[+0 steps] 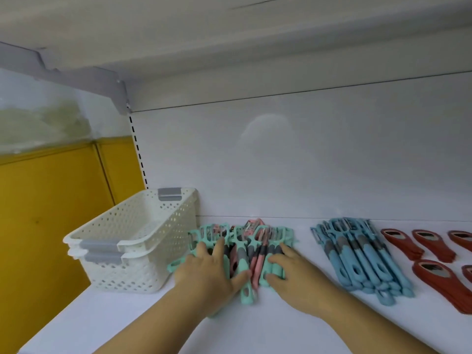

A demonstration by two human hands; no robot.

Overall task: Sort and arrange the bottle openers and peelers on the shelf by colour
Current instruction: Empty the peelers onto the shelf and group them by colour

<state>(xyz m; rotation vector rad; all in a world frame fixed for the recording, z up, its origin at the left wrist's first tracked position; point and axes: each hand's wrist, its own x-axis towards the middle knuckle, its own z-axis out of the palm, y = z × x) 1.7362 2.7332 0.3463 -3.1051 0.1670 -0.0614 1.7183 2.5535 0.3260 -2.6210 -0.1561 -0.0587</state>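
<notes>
Centre of the shelf [255, 328], and there's the mixed pile of peelers [242, 241]: mint-green handles with grey grips, and pink peelers [255, 264] tangled in among them, blades pointing to the back panel [306, 162]. One mint-green peeler [247, 293] pokes out of the pile's near edge, its hanging hole toward the person.

Both hands are on that pile. The left hand [207, 272] lies flat over the pile's left half, fingers spread and straight, thumb stretched right across the handles, pressing down and not wrapped round anything. The right hand [291, 272] covers the pile's right edge, fingers extended across the grey grips, thumb against the near ends of the handles. It's open too, resting on them, with nothing pinched that shows. Bare forearms run in from the bottom of the view.

Right of the pile, across a clear gap, sits a bundle of blue peelers [362, 256], all one colour, handles fanned toward the near edge, a few overhanging the rest. Farther right of the pile again come the red bottle openers [434, 274], laid in small stacks in two rows, the outermost cut off by the frame.

Left of the pile, just beside it, stand two white perforated baskets [132, 226] nested one in the other, grey handle clips on their rims. Beyond them, farther left, a yellow wall [51, 200]. Above the pile, the underside of the next shelf.
</notes>
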